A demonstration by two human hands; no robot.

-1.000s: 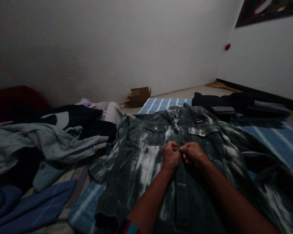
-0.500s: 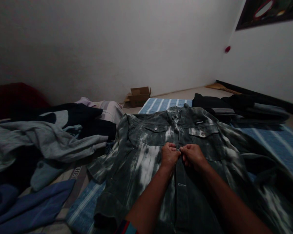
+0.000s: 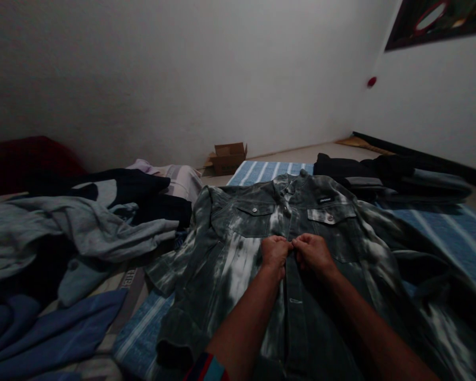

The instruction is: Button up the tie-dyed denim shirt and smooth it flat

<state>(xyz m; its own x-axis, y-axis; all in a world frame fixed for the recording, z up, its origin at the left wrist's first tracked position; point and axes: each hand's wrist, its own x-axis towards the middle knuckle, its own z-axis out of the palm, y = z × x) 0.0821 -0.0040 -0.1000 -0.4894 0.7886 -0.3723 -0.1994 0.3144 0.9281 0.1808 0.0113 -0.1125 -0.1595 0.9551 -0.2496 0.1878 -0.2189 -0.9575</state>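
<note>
A dark grey and white tie-dye denim jacket (image 3: 238,264) lies spread out front side up, its collar away from me. Two flapped chest pockets with metal buttons show on it, and a small dark label sits above the right one. My left hand (image 3: 275,254) pinches the front placket at chest height. Close against it, my right hand (image 3: 312,254) pinches the same strip from the other side, fingertips nearly touching. The fingers cover whatever button is between them. Below the hands, a pale buttonhole shows on the placket.
Under the jacket is a blue striped cloth (image 3: 432,227). Loose clothes, including a grey garment (image 3: 91,227) and a blue one (image 3: 59,333), are heaped at left. Folded dark clothes (image 3: 349,172) lie at back right. An open cardboard box (image 3: 229,159) stands by the wall.
My left fingers have curled in more tightly at the placket, and the right hand stays pinched beside them. The view has shifted very slightly; the jacket lies as before.
</note>
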